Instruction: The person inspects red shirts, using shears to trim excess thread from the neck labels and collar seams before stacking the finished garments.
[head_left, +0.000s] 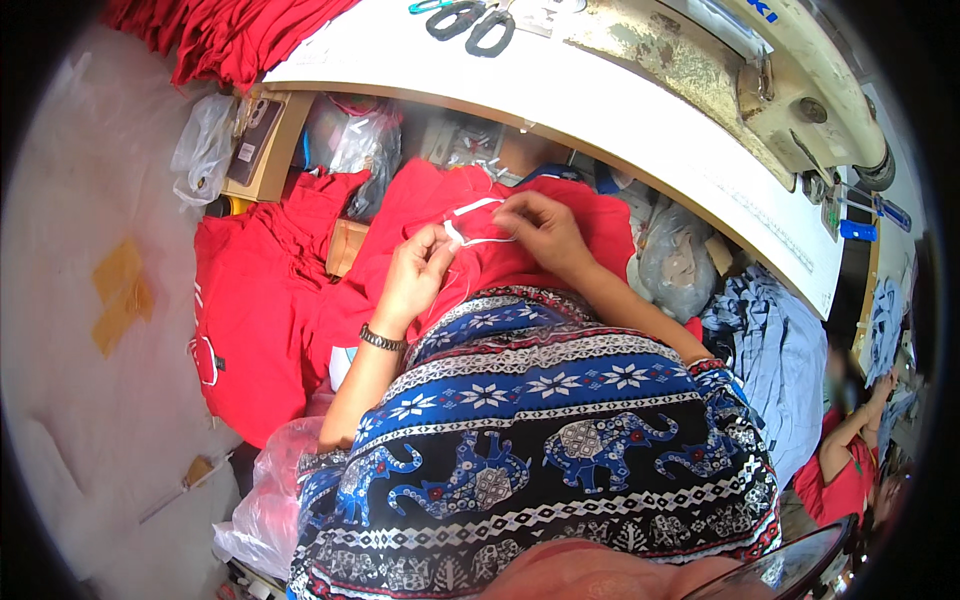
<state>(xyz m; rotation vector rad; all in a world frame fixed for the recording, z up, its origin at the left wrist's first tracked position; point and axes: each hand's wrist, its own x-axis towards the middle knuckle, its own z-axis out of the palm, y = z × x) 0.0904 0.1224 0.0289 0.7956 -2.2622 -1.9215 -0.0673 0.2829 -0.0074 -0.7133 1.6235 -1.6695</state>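
Two hands working on lap, left hand [418, 268] grip pinching white trim strip [472, 226], right hand [540, 228] grip pinching it too, strip lying on red garment [440, 215], below desk [640, 120] edge, scissors [470, 22] on desk

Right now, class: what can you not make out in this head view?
- Left hand fingertips: curled over the white strip, so the grip is hidden.
- Red garment: its far part lies under the white table.
- Scissors: cut off by the top edge.
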